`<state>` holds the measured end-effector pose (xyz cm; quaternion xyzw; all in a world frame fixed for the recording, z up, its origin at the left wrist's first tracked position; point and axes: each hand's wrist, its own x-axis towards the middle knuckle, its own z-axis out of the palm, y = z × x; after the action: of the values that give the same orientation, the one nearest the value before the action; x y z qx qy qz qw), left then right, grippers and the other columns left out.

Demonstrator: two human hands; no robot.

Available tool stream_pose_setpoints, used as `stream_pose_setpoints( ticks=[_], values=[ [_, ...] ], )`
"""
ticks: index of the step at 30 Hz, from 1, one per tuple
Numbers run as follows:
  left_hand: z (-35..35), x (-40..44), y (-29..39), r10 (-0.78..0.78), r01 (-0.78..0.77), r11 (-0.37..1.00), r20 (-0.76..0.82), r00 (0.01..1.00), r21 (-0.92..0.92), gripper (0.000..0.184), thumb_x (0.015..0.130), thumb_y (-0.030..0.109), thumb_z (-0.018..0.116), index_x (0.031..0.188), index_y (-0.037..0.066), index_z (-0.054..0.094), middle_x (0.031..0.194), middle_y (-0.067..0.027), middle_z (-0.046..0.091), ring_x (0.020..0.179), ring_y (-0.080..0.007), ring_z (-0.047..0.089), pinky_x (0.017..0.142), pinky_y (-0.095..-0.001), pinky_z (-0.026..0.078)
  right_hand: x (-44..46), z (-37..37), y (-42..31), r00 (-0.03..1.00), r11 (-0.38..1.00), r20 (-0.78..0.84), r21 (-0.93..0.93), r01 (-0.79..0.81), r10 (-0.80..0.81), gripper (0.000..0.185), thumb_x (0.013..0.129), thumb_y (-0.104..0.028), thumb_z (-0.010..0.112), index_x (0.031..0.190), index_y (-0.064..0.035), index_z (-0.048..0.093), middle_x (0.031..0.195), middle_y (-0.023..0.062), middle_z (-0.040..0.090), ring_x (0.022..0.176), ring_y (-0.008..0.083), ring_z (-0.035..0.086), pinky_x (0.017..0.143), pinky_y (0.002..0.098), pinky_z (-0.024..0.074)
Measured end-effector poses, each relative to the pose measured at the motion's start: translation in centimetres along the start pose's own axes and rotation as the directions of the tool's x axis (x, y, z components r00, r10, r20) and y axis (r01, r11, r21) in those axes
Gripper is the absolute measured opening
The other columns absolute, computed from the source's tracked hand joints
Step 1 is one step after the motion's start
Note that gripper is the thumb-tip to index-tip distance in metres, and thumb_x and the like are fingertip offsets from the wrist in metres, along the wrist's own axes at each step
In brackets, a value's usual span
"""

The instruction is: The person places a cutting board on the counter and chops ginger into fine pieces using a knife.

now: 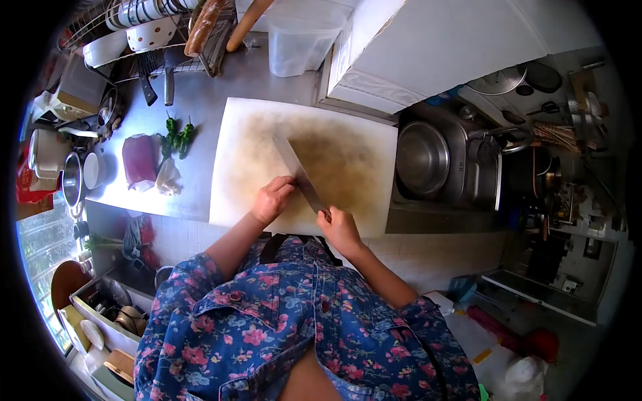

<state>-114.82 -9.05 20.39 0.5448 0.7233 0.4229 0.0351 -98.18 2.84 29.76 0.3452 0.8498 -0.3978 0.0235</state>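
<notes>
A large white cutting board (231,144) with a brown-stained middle lies in front of me. Over it, a kitchen knife (297,167) points away and to the left, its handle in my right hand (340,230), whose fingers are wrapped round it. My left hand (273,199) rests low over the board, fingers bent and pressed together, with the fingertips right at the side of the blade. Whatever those fingers hold, if anything, is hidden. No food can be made out on the board.
Left of the board lie green peppers (177,139), a bag of reddish stuff (139,162) and a small pale bag (168,177). A metal basin (422,158) sits in the sink (461,157) to the right. A dish rack (200,65) and plastic bin (301,47) stand behind.
</notes>
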Motion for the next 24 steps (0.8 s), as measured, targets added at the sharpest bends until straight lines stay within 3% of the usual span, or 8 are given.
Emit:
stream_pose_setpoints(
  ticks=[6,12,24],
  values=[
    [0.0,0.0,-0.5,0.025,-0.024,0.999,0.025,0.999,-0.029,0.024,0.068,-0.003,0.058,0.090,0.006,0.063,0.100,-0.0067,0.062,0.093,-0.0254,0.061,0.073,-0.0332,0.054,-0.8,-3.6,-1.1,0.989,0.995,0.137,-0.083,-0.045,0.057,0.029,0.087,-0.025,0.056,0.079,0.0026,0.059,0.072,0.0237,0.062,0.070,0.0419,0.062,0.064,0.0477,0.0484],
    [0.0,0.1,-0.5,0.020,-0.019,1.000,0.055,0.998,-0.024,0.025,0.067,-0.003,0.057,0.089,0.006,0.062,0.100,-0.0070,0.061,0.094,-0.0259,0.061,0.075,-0.0330,0.054,-0.7,-3.6,-0.8,0.989,0.987,0.145,-0.161,0.002,0.022,0.029,0.087,-0.023,0.057,0.080,0.0050,0.059,0.070,0.0241,0.061,0.066,0.0396,0.062,0.061,0.0445,0.0479],
    [0.0,0.1,-0.8,0.022,-0.019,0.999,0.064,0.998,-0.042,0.027,0.065,-0.003,0.056,0.090,0.005,0.062,0.101,-0.0082,0.061,0.095,-0.0272,0.061,0.075,-0.0339,0.054,0.0,-2.5,-0.9,0.983,0.987,0.168,-0.153,-0.052,0.078,0.029,0.087,-0.023,0.056,0.078,0.0045,0.059,0.069,0.0241,0.061,0.065,0.0395,0.062,0.060,0.0442,0.0480]
  ],
)
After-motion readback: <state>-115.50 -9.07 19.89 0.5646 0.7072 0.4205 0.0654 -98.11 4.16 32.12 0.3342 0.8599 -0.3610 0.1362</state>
